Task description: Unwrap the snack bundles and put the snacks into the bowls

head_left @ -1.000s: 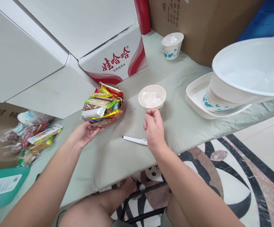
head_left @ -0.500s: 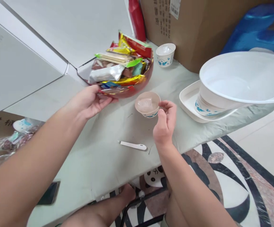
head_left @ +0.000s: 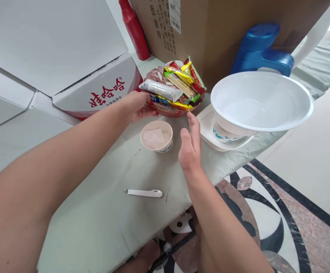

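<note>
My left hand (head_left: pixel 140 108) grips the left edge of a reddish bowl (head_left: pixel 169 112) heaped with wrapped snacks (head_left: pixel 173 85); part of its fingers is hidden under the rim. My right hand (head_left: pixel 191 146) is open, thumb and fingers stretched upward, with the fingertips close to the bowl's lower right side. Whether they touch it I cannot tell. Between my hands, a paper cup (head_left: pixel 156 136) with blue leaf print stands on the table, clear plastic (head_left: pixel 153 137) inside it. Nearer to me lies a small white-handled tool (head_left: pixel 143 193) with a short metal tip.
A large white tub (head_left: pixel 261 100) rests on printed paper cups (head_left: pixel 224 133) in a white tray (head_left: pixel 203 127) at the right. Behind stand a cardboard box (head_left: pixel 187 38), a red bottle (head_left: pixel 135 30) and a blue container (head_left: pixel 263 49). A white carton (head_left: pixel 102 89) is at the left.
My left hand has carried the snack bowl right and back, so it now mostly hides the rear paper cup. My right hand has moved off the nearer cup's rim and opened.
</note>
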Motion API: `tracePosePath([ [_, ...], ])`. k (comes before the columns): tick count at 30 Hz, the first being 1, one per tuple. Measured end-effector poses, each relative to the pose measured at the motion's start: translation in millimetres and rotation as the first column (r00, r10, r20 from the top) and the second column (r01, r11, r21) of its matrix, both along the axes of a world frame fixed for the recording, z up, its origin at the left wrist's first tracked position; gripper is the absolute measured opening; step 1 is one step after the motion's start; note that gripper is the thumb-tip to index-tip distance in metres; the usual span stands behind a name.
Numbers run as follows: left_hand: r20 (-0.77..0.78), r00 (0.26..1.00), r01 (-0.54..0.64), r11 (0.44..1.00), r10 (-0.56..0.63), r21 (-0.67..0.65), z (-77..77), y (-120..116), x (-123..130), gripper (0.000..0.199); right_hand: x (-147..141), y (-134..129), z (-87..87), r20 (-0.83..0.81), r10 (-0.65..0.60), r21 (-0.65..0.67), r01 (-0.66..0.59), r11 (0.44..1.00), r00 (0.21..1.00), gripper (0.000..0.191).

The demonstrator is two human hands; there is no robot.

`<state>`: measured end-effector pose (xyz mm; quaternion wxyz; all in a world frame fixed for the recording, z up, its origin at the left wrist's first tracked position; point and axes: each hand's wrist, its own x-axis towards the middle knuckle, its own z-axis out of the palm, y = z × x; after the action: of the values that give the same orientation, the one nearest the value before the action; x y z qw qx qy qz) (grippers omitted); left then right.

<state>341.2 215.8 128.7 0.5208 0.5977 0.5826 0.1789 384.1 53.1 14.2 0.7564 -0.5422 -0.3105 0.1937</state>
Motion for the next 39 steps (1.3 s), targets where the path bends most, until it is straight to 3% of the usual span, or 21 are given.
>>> tracePosePath([
  [14,0.060,0.997,0.054,0.982,-0.044,-0.180,-42.4,28.9,9.3,0.030,-4.3,-0.1,5.3,-0.063,0.044,-0.061,-0.048,0.997,0.997,0.048],
  [18,0.029,1.000,0.014,0.984,-0.009,-0.179,-41.6,27.6,12.8,0.029,-3.0,-2.8,7.0,-0.049,0.025,-0.063,-0.028,0.998,0.998,0.044],
  [22,-0.025,0.999,0.042,0.990,-0.045,-0.133,-38.2,34.1,8.0,0.026,-4.7,-3.3,9.3,-0.072,0.024,-0.067,-0.029,0.997,0.997,0.041],
  [27,-0.227,0.969,0.119,0.988,-0.095,0.097,-22.9,44.2,-13.7,0.005,-7.7,-2.9,10.6,-0.094,0.021,-0.084,-0.029,0.996,0.995,0.039],
  [29,-0.376,0.912,0.293,0.901,-0.163,0.321,-13.2,38.0,-17.7,0.005,-7.7,-3.0,9.9,-0.094,0.002,-0.093,-0.011,0.996,0.996,0.037],
  [30,-0.484,0.847,0.446,0.789,-0.219,0.424,-9.0,32.4,-16.6,0.004,-7.5,-3.1,9.3,-0.090,-0.006,-0.098,-0.003,0.995,0.996,0.037],
  [31,-0.601,0.751,0.609,0.641,-0.274,0.468,-6.0,25.6,-13.4,0.007,-7.3,-3.5,8.7,-0.085,-0.009,-0.101,0.001,0.995,0.996,0.036],
  [32,-0.693,0.643,0.736,0.513,-0.325,0.442,-4.3,18.3,-8.2,0.014,-7.0,-3.9,8.2,-0.080,-0.009,-0.101,0.001,0.995,0.997,0.036],
  [33,-0.762,0.536,0.824,0.422,-0.363,0.378,-4.0,11.1,-1.5,0.020,-6.8,-4.5,7.7,-0.075,-0.011,-0.100,0.003,0.995,0.997,0.035],
  [34,-0.810,0.438,0.881,0.368,-0.390,0.299,-5.0,4.4,5.9,0.024,-6.6,-5.1,7.5,-0.073,-0.014,-0.099,0.006,0.995,0.997,0.035],
  [36,-0.882,0.297,0.929,0.326,-0.367,0.177,-9.7,-5.8,20.3,0.023,-6.3,-6.4,7.7,-0.075,-0.022,-0.103,0.014,0.995,0.997,0.034],
  [39,-0.910,0.272,0.925,0.344,-0.312,0.159,-17.6,-12.4,34.4,0.020,-5.8,-7.7,9.2,-0.085,-0.024,-0.115,0.014,0.993,0.996,0.033],
])
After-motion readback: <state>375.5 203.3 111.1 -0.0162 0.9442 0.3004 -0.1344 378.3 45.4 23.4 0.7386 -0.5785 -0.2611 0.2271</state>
